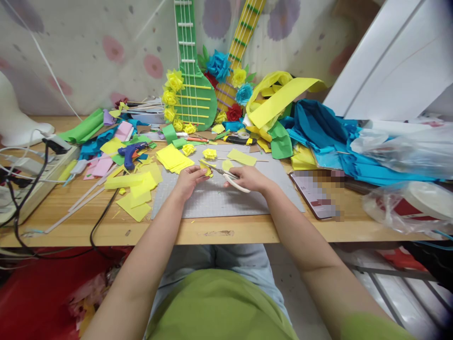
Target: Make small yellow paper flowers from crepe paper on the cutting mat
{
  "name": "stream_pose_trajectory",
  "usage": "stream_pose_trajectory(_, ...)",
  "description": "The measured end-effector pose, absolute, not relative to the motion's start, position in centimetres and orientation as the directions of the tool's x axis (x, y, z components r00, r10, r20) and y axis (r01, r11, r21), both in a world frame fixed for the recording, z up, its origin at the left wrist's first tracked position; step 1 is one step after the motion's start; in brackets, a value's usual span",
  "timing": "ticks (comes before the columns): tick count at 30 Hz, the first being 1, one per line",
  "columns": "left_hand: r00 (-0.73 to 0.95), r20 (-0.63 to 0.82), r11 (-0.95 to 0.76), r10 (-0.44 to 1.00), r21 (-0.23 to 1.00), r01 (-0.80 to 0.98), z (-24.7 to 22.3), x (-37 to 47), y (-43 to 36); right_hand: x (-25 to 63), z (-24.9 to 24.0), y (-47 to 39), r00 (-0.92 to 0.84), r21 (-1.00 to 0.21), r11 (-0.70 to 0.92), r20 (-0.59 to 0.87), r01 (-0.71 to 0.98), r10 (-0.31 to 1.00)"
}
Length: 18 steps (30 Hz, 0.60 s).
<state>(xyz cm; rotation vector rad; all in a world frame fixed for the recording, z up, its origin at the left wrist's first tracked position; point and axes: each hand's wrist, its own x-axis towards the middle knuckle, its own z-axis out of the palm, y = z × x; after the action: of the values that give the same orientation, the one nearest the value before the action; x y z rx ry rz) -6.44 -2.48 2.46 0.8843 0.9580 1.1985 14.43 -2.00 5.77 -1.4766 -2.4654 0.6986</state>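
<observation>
My left hand (189, 182) pinches a small piece of yellow paper (206, 169) above the grey cutting mat (222, 203). White-handled scissors (236, 182) are held in my right hand (249, 178), their blades pointing left and touching or very near that paper. Behind the hands lie two crumpled yellow paper flowers (210, 154). A stack of yellow paper squares (174, 158) sits beyond my left hand, and a yellow paper strip (241, 157) lies behind the scissors.
A blue glue gun (130, 153) and yellow scraps (136, 205) lie left. At the back stands a green paper instrument (196, 101) beside a yellow one (244, 33). A phone (314, 196), blue paper (322, 127) and a plastic-wrapped tub (421, 203) are right.
</observation>
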Motion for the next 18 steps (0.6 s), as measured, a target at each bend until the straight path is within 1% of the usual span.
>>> stream_pose_trajectory(5,0.082,-0.135,0.155,0.987,0.932,-0.329,2.3,-6.3,-2.4,14.8,5.4,-1.7,-0.491,-0.528,0.392,-0.055,0.753,0.869)
stream_pose_trajectory(9,0.023,-0.131,0.131,0.991,0.939,-0.318,1.9,-6.3,-2.3,14.7,5.1,-1.4,-0.414,-0.522,0.355,0.003,0.776,0.910)
stream_pose_trajectory(11,-0.010,-0.117,0.108,0.993,0.942,-0.317,1.7,-6.2,-2.2,14.4,4.7,-1.3,-0.337,-0.565,0.295,0.032,0.771,0.941)
stream_pose_trajectory(15,-0.045,-0.102,0.081,0.994,0.939,-0.334,1.6,-5.8,-2.1,13.2,4.1,-1.0,-0.196,-0.706,0.178,0.057,0.686,0.979)
stream_pose_trajectory(18,-0.047,-0.091,0.069,0.995,0.935,-0.348,1.6,-5.4,-2.1,11.8,4.0,-1.0,-0.169,-0.730,0.177,0.085,0.660,0.982)
